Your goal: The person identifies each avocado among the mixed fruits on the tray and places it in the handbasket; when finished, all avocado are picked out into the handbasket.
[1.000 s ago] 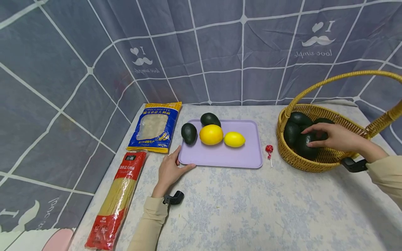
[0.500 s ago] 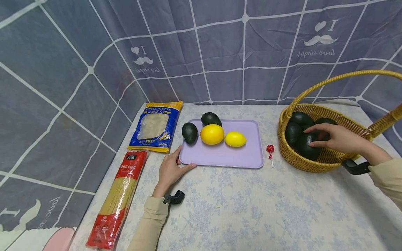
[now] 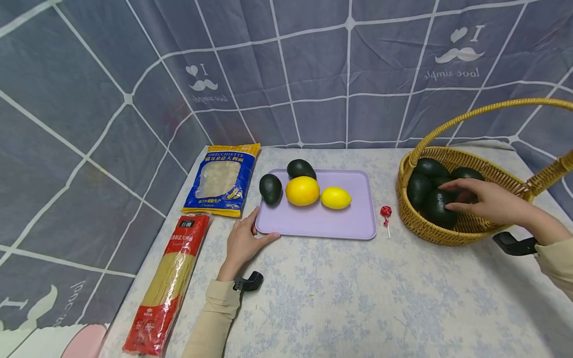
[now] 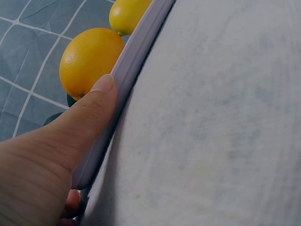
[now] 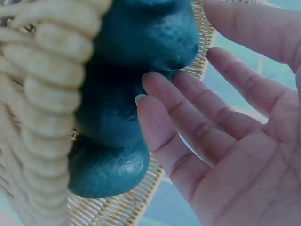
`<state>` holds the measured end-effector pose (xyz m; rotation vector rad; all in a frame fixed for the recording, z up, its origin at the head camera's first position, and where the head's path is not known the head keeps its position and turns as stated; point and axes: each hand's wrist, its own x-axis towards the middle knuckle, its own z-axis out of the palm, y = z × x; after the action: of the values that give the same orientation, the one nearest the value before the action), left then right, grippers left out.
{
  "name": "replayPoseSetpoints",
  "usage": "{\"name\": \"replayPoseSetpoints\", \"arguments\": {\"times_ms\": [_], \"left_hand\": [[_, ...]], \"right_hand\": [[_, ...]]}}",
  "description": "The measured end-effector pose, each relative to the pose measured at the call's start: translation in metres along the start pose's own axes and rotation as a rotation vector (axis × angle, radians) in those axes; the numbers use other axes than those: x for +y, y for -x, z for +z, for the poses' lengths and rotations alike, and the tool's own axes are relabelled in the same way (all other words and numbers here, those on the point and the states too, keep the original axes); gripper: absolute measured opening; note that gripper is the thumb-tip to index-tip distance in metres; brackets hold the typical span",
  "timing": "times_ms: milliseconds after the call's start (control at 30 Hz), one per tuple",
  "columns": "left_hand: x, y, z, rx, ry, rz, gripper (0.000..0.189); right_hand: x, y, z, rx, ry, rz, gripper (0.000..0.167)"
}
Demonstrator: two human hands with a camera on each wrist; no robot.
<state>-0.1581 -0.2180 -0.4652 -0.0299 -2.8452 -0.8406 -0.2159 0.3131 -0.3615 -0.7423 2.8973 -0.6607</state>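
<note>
My left hand (image 3: 243,241) holds the near-left corner of a lilac tray (image 3: 313,223), its thumb along the front rim and its fingers at the left side. On the tray lie an orange (image 3: 302,191), a lemon (image 3: 335,198) and two avocados, one back (image 3: 301,169) and one left (image 3: 270,189). My right hand (image 3: 492,201) reaches into a wicker basket (image 3: 416,231) of several avocados, its fingertips beside the front avocado (image 3: 438,211). In the right wrist view the fingers of the right hand (image 5: 225,136) are spread and grip nothing; whether they touch an avocado cannot be told.
A red lollipop (image 3: 386,213) lies between tray and basket. The basket's tall handle (image 3: 474,114) arches up behind the right hand. Left of the tray are a blue orecchiette bag (image 3: 221,181) and a red spaghetti pack (image 3: 167,283). A grey curtain (image 3: 313,74) hangs behind the table.
My right hand and wrist have shifted slightly right over the basket. The avocados stay in it. My left hand keeps its place at the tray's corner.
</note>
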Motion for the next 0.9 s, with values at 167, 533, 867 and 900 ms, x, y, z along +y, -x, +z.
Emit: {"name": "replayPoseSetpoints", "arguments": {"times_ms": [167,533,867,900], "left_hand": [[0.001,0.000,0.000,0.002,-0.002,0.002,0.096],[0.000,0.001,0.000,-0.004,-0.009,-0.007,0.096],[0.001,0.000,0.000,0.003,-0.006,0.000,0.096],[0.001,0.000,0.000,0.003,-0.007,0.001,0.096]], "right_hand": [[-0.002,0.006,-0.001,0.013,-0.009,-0.007,0.039],[-0.020,0.015,0.000,0.147,-0.014,-0.005,0.030],[-0.056,0.016,0.008,0.443,-0.135,-0.162,0.030],[-0.059,0.015,0.009,0.471,-0.149,-0.202,0.031]]}}
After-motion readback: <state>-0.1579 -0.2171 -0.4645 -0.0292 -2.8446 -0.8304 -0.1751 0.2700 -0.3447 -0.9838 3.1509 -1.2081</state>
